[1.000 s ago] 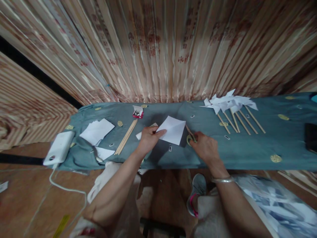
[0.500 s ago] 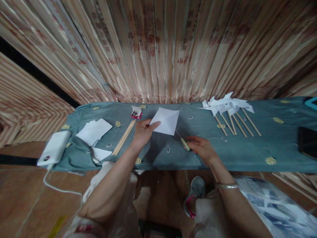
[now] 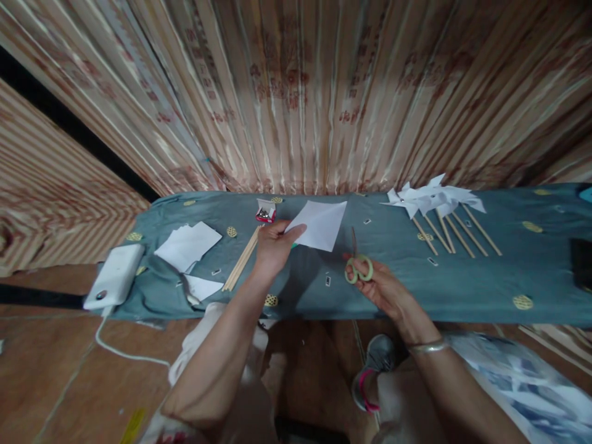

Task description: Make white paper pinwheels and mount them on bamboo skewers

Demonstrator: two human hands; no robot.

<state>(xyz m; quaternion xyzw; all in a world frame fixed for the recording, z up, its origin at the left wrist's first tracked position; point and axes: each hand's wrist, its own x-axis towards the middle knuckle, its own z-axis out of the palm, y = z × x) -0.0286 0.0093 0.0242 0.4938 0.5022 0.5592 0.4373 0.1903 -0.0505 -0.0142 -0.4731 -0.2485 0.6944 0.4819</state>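
Observation:
My left hand (image 3: 272,246) pinches the left corner of a square sheet of white paper (image 3: 321,223), held above the cloth-covered table. A bit of green shows under my thumb; what it is I cannot make out. To the right of the paper, my right hand (image 3: 382,288) grips a pair of scissors (image 3: 358,269) by the light green handles, blades pointing away from me and apart from the paper. Wooden sticks (image 3: 243,258) lie just left of my left hand, and a small red and white box (image 3: 266,211) with shiny metal pieces stands open behind it.
Several white paper pinwheels (image 3: 437,197) on sticks lie at the right back. A stack of white paper (image 3: 189,245) and a white device (image 3: 113,277) with a cable are on the left. A curtain (image 3: 287,92) hangs behind the green tablecloth (image 3: 305,302).
The scissors have turned in my right hand, so both handle loops show and the blades point away from me. The paper has tilted slightly. The whole view has shifted a little.

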